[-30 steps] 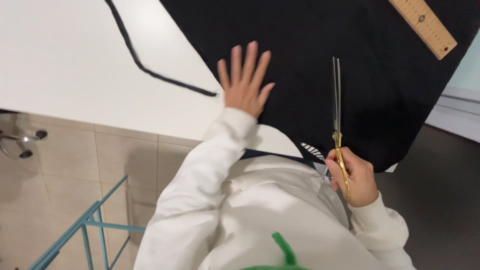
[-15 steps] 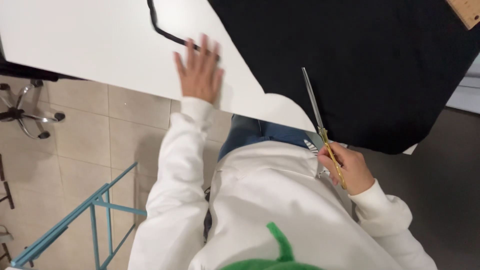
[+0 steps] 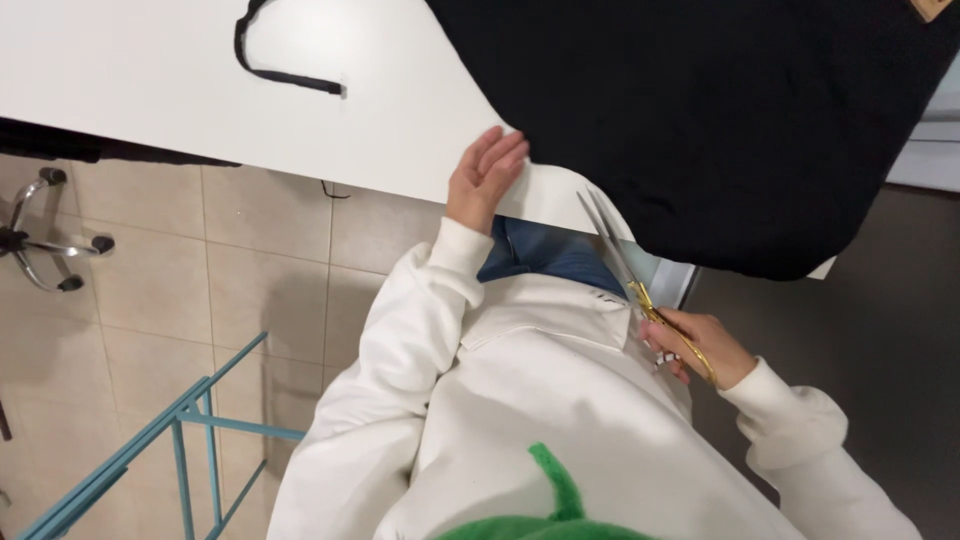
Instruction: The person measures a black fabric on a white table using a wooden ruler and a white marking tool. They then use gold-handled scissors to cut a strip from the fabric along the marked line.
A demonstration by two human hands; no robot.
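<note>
While the right hand (image 3: 700, 345) closes its grip on the gold handles of the scissors (image 3: 625, 265), the blades point up toward the near edge of the black cloth (image 3: 720, 120), which lies spread over the right part of the white worktop (image 3: 150, 90) and hangs a little past its edge. The blades look slightly parted, their tips just at the cloth's curved border; whether they already bite into it cannot be told. The left hand (image 3: 483, 178) rests at the worktop edge with fingers loosely spread, fingertips touching or just beside the cloth's left corner and holding nothing.

To cut well here, my judgement is that the left hand should press flat on the cloth near the blades, so the fabric stays taut and does not ride up with the lower blade. The scissors would do best kept low, lower blade sliding along the worktop, with long, even closes rather than short snips, stopping short of the tips to avoid nicks in the edge. Overhanging cloth may drag and skew the line, so it is worth keeping its weight on the worktop.

A thin black strip (image 3: 270, 60) lies curled on the worktop, well apart to the left. A ruler corner (image 3: 930, 8) shows at the top right.
</note>
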